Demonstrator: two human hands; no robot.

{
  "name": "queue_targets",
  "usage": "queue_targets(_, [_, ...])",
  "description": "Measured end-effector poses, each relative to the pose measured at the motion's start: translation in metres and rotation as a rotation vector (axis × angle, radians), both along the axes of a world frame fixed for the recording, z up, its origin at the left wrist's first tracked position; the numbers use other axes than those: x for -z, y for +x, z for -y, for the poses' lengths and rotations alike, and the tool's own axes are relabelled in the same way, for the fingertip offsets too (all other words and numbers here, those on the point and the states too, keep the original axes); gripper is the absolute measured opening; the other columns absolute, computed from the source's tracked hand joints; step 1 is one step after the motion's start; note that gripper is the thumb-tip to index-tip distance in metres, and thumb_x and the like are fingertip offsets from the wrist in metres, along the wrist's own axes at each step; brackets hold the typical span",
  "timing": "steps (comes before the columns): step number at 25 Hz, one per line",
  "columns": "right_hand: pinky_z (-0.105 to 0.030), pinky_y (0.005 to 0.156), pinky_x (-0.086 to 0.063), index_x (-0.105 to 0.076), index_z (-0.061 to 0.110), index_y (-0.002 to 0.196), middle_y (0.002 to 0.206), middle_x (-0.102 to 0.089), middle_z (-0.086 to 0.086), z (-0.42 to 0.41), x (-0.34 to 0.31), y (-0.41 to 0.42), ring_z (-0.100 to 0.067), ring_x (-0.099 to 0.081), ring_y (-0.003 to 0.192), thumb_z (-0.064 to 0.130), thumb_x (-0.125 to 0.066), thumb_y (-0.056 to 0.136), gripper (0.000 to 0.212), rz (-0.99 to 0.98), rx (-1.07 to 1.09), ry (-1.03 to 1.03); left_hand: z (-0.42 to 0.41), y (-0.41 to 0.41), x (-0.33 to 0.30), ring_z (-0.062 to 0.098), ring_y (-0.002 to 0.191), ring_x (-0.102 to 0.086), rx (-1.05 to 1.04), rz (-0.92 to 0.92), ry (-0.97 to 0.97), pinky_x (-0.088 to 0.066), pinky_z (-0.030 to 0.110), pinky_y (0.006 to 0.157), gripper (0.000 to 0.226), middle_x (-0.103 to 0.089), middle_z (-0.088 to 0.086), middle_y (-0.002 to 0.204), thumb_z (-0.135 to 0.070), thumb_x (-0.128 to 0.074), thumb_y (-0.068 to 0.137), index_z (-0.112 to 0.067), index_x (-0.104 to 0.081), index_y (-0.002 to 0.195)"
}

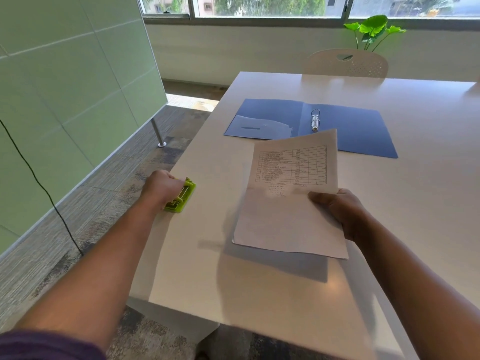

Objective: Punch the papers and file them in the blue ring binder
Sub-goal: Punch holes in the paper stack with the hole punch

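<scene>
The white printed paper sheet (291, 193) carries a table of rows with number columns and some handwritten lines below the table, but all of it is too blurred to read.

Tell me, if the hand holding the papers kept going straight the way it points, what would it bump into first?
Probably the blue ring binder. The right hand points up and away across the table, holding the papers, and the open binder lies beyond. Depth is hard to judge, so it might pass over it.

Left hand (159, 187) gripping green hole punch (181, 196) at white counter (259, 294) edge, right hand (340, 211) holding papers (288, 203) above counter, open blue ring binder (350, 126) lying flat beyond
</scene>
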State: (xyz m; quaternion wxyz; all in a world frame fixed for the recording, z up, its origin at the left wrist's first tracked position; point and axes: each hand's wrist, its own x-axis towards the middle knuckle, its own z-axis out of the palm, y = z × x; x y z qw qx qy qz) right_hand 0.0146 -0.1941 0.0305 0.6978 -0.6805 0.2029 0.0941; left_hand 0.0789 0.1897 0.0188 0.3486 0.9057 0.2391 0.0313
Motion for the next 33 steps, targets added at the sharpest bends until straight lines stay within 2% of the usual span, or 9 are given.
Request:
queue_targets(3, [-0.042, 0.069, -0.059, -0.065, 0.019, 0.098, 0.099, -0.073, -0.010, 0.011, 0.000, -0.003, -0.031, -0.072, 0.089, 0.010, -0.070, 0.094, 0.011, -0.004, 0.012, -0.009, 0.006, 0.004, 0.002, 0.026, 0.079, -0.067, 0.009, -0.001, -0.166, -0.056, 0.033, 0.070, 0.021, -0.073, 0.017, 0.096, -0.025, -0.081, 0.084, -0.011, -0.065, 0.087])
queue_targets(6, [-0.039, 0.068, -0.059, -0.067, 0.020, 0.103, 0.100, -0.074, -0.008, 0.031, -0.003, -0.008, -0.030, -0.073, 0.090, 0.013, -0.072, 0.092, 0.014, -0.010, 0.046, -0.052, 0.036, 0.008, -0.007, 0.014, 0.055, -0.062, 0.075, -0.009, -0.391, -0.051, 0.021, 0.047, 0.020, -0.070, 0.016, 0.087, -0.019, -0.080, 0.087, -0.010, -0.063, 0.087])
queue_targets(8, [-0.037, 0.065, -0.059, -0.070, 0.018, 0.109, 0.102, -0.075, -0.007, 0.049, -0.006, -0.014, -0.029, -0.073, 0.090, 0.011, -0.071, 0.092, 0.019, 0.008, 0.056, -0.069, 0.067, 0.008, -0.013, 0.007, 0.041, -0.058, 0.127, -0.016, -0.471, -0.046, 0.016, 0.038, 0.020, -0.066, 0.012, 0.078, -0.019, -0.079, 0.087, -0.011, -0.061, 0.084])
queue_targets(12, [-0.036, 0.064, -0.057, -0.069, 0.016, 0.109, 0.101, -0.074, -0.008, 0.090, -0.013, -0.030, -0.030, -0.072, 0.087, 0.007, -0.070, 0.091, 0.020, 0.027, 0.109, -0.094, 0.130, 0.006, -0.014, 0.012, 0.049, -0.057, 0.262, -0.065, -0.562, -0.048, 0.018, 0.042, 0.022, -0.064, 0.009, 0.071, -0.020, -0.082, 0.085, -0.007, -0.065, 0.092])
queue_targets(16, [-0.037, 0.067, -0.058, -0.070, 0.013, 0.111, 0.102, -0.075, -0.010, 0.119, -0.009, -0.043, -0.032, -0.072, 0.085, 0.004, -0.070, 0.090, 0.022, 0.000, 0.149, -0.092, 0.176, 0.006, -0.003, 0.015, 0.068, -0.065, 0.322, -0.102, -0.627, -0.052, 0.025, 0.054, 0.026, -0.070, 0.011, 0.086, -0.022, -0.083, 0.084, -0.008, -0.065, 0.095])
queue_targets(19, [-0.036, 0.067, -0.060, -0.070, 0.009, 0.117, 0.104, -0.076, -0.011, 0.130, -0.002, -0.048, -0.032, -0.074, 0.085, 0.004, -0.071, 0.089, 0.028, -0.018, 0.162, -0.086, 0.200, 0.009, 0.007, 0.018, 0.075, -0.066, 0.342, -0.126, -0.651, -0.053, 0.028, 0.057, 0.029, -0.071, 0.013, 0.092, -0.024, -0.084, 0.083, -0.007, -0.066, 0.099])
queue_targets(24, [-0.043, 0.077, -0.060, -0.070, 0.011, 0.118, 0.110, -0.075, -0.013, 0.133, 0.006, -0.046, -0.036, -0.073, 0.094, 0.006, -0.072, 0.089, 0.030, -0.042, 0.159, -0.062, 0.215, 0.013, 0.015, 0.017, 0.071, -0.065, 0.335, -0.116, -0.634, -0.054, 0.027, 0.056, 0.028, -0.072, 0.011, 0.089, -0.026, -0.084, 0.083, -0.010, -0.066, 0.097])
queue_targets(29, [-0.049, 0.081, -0.062, -0.070, 0.015, 0.115, 0.107, -0.076, -0.010, 0.126, 0.010, -0.037, -0.035, -0.074, 0.093, 0.008, -0.073, 0.088, 0.028, -0.055, 0.136, -0.068, 0.217, 0.000, 0.025, 0.007, 0.048, -0.062, 0.405, -0.001, -0.670, -0.049, 0.021, 0.046, 0.024, -0.070, 0.005, 0.072, -0.028, -0.081, 0.085, -0.008, -0.069, 0.088])
queue_targets(33, [-0.049, 0.082, -0.062, -0.067, 0.017, 0.118, 0.110, -0.074, -0.011, 0.120, 0.009, -0.029, -0.034, -0.074, 0.095, 0.009, -0.074, 0.088, 0.031, -0.067, 0.098, -0.070, 0.213, 0.000, 0.032, 0.015, 0.059, -0.067, 0.424, 0.049, -0.724, -0.054, 0.028, 0.056, 0.029, -0.073, 0.007, 0.075, -0.034, -0.082, 0.084, -0.007, -0.070, 0.088])
